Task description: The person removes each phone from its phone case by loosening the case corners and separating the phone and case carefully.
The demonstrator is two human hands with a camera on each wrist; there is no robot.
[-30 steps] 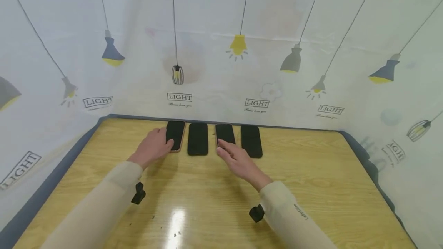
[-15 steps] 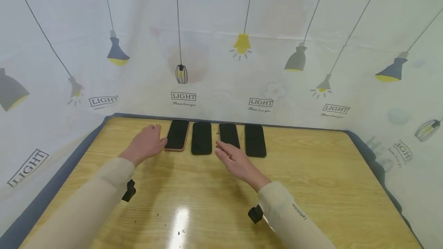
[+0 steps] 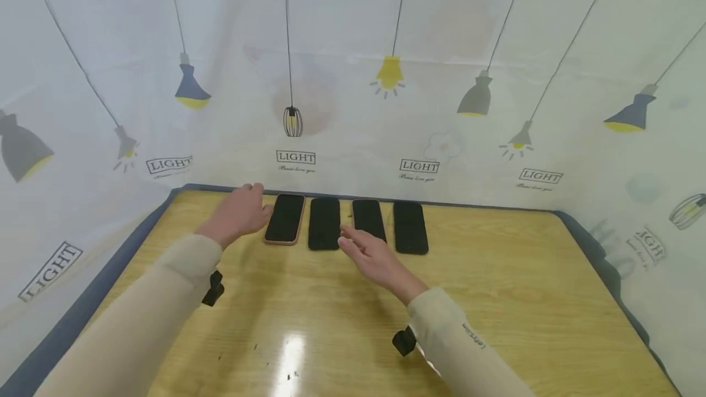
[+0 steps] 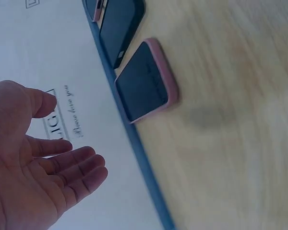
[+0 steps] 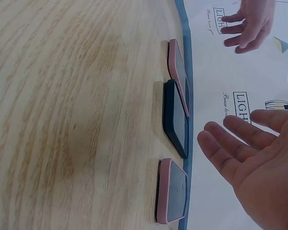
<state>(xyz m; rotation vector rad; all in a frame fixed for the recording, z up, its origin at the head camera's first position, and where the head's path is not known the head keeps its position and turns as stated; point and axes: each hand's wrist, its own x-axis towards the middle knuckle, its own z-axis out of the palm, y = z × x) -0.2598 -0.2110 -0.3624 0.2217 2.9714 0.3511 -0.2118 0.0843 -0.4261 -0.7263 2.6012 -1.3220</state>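
Observation:
Several phones lie screen up in a side-by-side row along the table's far edge. Leftmost is a pink-cased phone, then a black phone, another pink-cased phone and a black phone. My left hand hovers left of the first phone; in the left wrist view its fingers are loosely bent around nothing. Above the table, just in front of the third phone, is my right hand, covering that phone's lower part in the head view. The right wrist view shows its fingers relaxed, holding nothing.
A wooden table bears the phones. White sheeting printed with lamps surrounds its back and sides. Small dark specks lie near the front. Each sleeve carries a black wrist mount.
My left hand has come off the leftmost phone, moving left and then up. The right hand has shifted slightly left from over the third phone. The head view has turned a little.

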